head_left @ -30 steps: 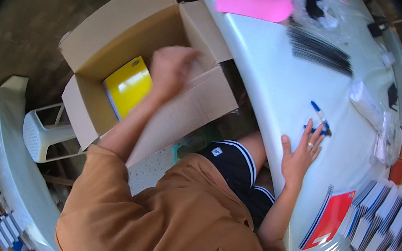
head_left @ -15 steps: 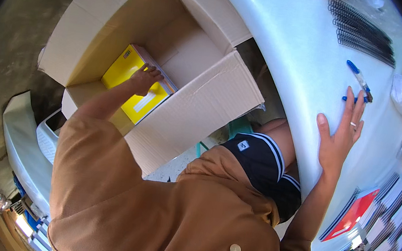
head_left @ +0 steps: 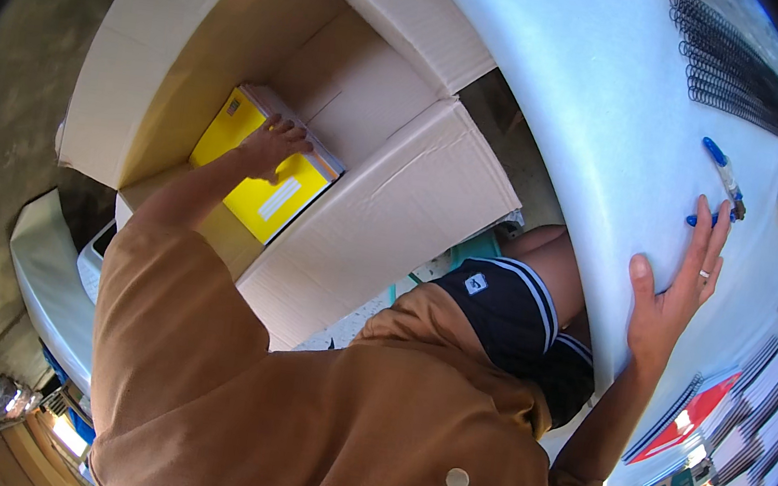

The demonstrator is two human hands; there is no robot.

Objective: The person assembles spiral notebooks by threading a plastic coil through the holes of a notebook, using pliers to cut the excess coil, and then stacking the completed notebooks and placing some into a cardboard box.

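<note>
Since half a second ago, the left hand (head_left: 273, 145) has pushed deeper into the open cardboard box (head_left: 237, 59) and now lies on the yellow notebook (head_left: 262, 169), fingers spread flat over its upper edge, gripping nothing. The notebook sits on the floor of the box, directly beneath that hand and well apart from the other. Further right, the right hand (head_left: 675, 288) presses open-palmed on the white table (head_left: 600, 104), fingers spread, fingertips just beside a blue pen (head_left: 722, 179). Black spiral bindings (head_left: 726, 66) lie beyond it.
</note>
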